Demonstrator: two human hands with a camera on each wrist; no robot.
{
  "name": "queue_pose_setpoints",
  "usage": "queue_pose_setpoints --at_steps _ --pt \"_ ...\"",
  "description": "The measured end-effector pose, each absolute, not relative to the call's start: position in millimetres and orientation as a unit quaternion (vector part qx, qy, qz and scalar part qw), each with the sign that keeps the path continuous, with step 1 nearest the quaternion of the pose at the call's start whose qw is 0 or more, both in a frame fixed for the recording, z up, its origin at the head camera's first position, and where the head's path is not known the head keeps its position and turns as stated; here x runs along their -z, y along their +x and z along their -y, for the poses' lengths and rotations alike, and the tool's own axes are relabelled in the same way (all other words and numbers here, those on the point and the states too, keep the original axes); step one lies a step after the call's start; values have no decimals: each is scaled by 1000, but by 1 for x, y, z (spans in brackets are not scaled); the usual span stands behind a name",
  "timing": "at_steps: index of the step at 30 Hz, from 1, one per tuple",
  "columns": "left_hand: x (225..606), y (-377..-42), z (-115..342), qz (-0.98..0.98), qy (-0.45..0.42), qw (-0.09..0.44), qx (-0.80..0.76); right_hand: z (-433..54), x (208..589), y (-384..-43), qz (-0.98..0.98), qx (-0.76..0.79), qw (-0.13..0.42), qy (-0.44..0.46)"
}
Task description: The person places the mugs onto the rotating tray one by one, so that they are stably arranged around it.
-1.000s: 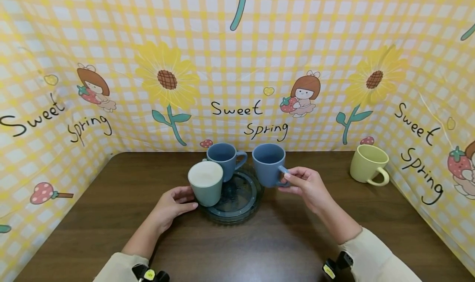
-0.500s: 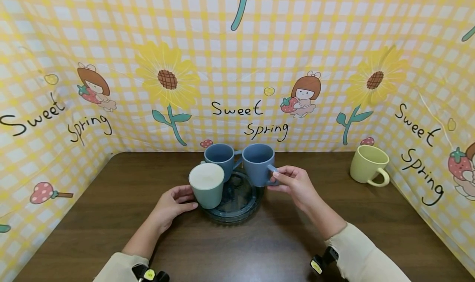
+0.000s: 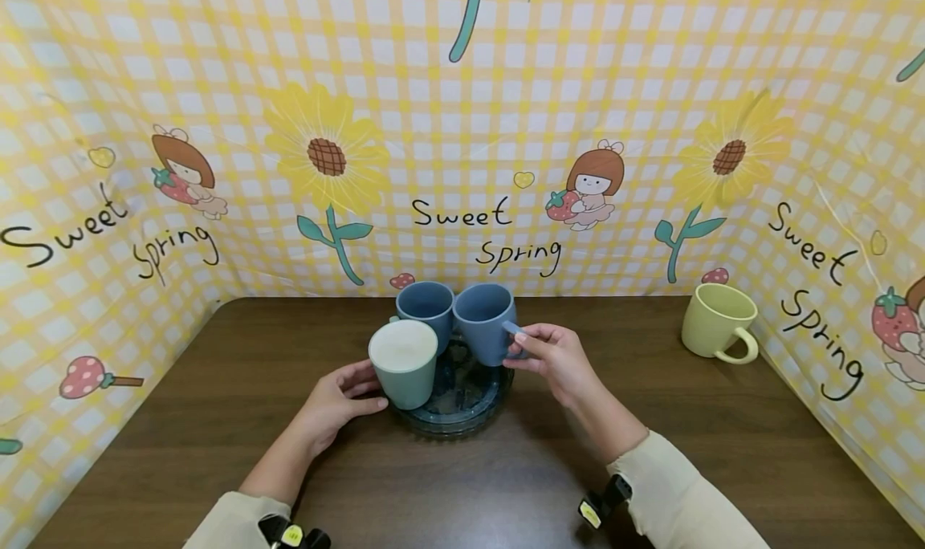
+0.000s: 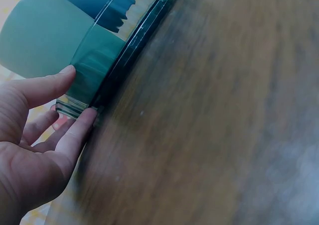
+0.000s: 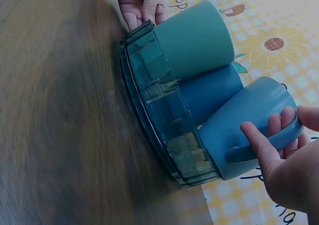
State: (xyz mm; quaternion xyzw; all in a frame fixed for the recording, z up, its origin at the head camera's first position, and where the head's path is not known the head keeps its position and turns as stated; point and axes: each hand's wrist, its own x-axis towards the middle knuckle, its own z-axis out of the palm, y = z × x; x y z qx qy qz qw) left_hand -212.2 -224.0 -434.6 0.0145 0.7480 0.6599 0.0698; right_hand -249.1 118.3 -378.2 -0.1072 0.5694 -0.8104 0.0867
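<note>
A round clear blue-green tray [image 3: 451, 429] with a ribbed wall sits mid-table. My left hand [image 3: 336, 404] holds its left side, thumb and fingertips against the wall [image 4: 102, 65]. Inside stand a green mug [image 3: 406, 384] with a pale interior and, behind it, a blue mug [image 3: 425, 302]. With my right hand [image 3: 560, 360] I pinch the handle [image 5: 274, 143] of a second blue mug [image 3: 482, 324]. That mug is upright at the tray's right side, its lower end right by the wall in the right wrist view. It stands close beside the first blue mug, hiding that mug's handle.
A yellow-green mug [image 3: 719, 320] stands alone at the back right of the dark wooden table [image 3: 462, 501], handle toward the front right. Yellow checked cloth [image 3: 462, 115] with flower prints rises behind the table and along both sides.
My right hand has carried its blue mug leftward over the tray, up to the other blue mug. The left hand stays at the tray's side; the green mug has shifted very slightly.
</note>
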Motion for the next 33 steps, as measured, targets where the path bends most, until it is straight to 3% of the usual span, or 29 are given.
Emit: queue_pose_setpoints --at_steps 18,33 --pt "435 -214 223 -736 19 72 -673 -117 400 -257 -581 803 94 -97" --pt "435 -213 223 -739 24 76 -669 -117 398 -269 -740 669 -2 -68"
